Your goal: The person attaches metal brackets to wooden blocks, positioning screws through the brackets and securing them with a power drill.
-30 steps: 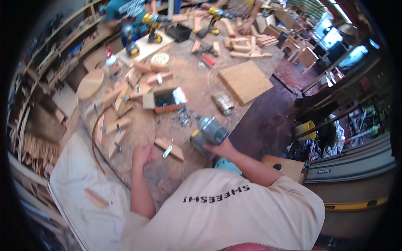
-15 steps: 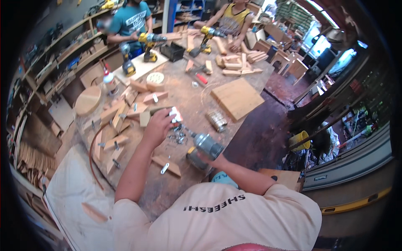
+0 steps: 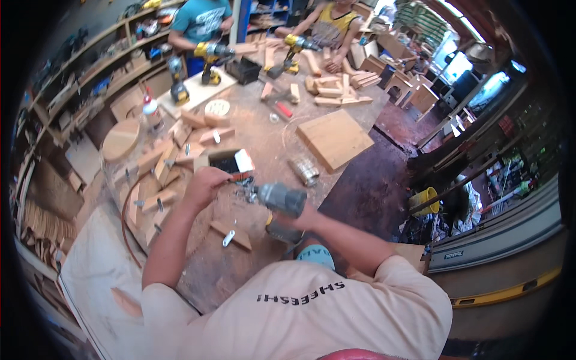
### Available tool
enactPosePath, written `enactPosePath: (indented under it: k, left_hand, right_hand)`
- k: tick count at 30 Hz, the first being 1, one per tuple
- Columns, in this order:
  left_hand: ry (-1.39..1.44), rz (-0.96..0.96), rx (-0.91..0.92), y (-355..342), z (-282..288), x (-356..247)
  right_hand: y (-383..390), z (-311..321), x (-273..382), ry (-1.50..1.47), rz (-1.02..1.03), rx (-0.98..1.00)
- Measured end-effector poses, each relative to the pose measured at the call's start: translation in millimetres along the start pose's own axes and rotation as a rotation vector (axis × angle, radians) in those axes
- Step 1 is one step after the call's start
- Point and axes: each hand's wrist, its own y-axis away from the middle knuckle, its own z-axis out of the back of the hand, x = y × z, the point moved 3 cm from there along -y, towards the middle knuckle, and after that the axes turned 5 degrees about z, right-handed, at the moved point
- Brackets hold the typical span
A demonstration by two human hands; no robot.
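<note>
My right hand (image 3: 300, 218) grips a grey and yellow cordless drill (image 3: 281, 199), its nose pointing left over the workbench (image 3: 207, 264). My left hand (image 3: 207, 185) is closed in a pinch in front of that nose. A small reddish-orange piece (image 3: 241, 176) shows at its fingertips; what exactly they hold is too small to make out. Just beyond this hand stands an open box (image 3: 223, 163) with a dark inside and a white flap (image 3: 244, 161). Small metal hardware (image 3: 245, 193) lies scattered by the drill's nose. Nearer me lies a wood piece (image 3: 233, 235) with a white fitting on it.
Wood pieces with fittings (image 3: 159, 201) lie on the left. A square wooden board (image 3: 335, 139) and a glass jar (image 3: 303, 171) sit to the right. Farther off are several drills (image 3: 208, 63), a glue bottle (image 3: 151, 109) and a wood pile (image 3: 339, 89). Two people (image 3: 201, 27) are across the bench.
My left hand has drawn back from the box's white flap, toward me and left, uncovering the box's dark inside. The drill has shifted left and turned, its nose now close to the left fingertips.
</note>
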Motion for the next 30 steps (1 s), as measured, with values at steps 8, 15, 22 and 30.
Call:
enactPosePath:
  k: [8, 15, 22, 30]
  left_hand:
    - [0.461, 0.667, -0.062, 92.9, -19.6, 1.3]
    - [0.604, 0.466, -0.080, 142.2, -68.2, 14.8]
    - [0.370, 0.387, 0.011, 147.7, -65.8, 6.0]
    - [0.270, 0.363, 0.057, 153.4, -81.6, 25.4]
  right_hand:
    - [-74.1, 16.4, 61.3, -0.079, -0.492, 0.539]
    - [-105.3, -4.0, 85.6, 0.202, -0.620, 0.837]
    - [-113.0, -21.7, 84.1, 0.226, -0.613, 0.931]
    - [-124.5, -35.6, 90.2, 0.306, -0.652, 1.015]
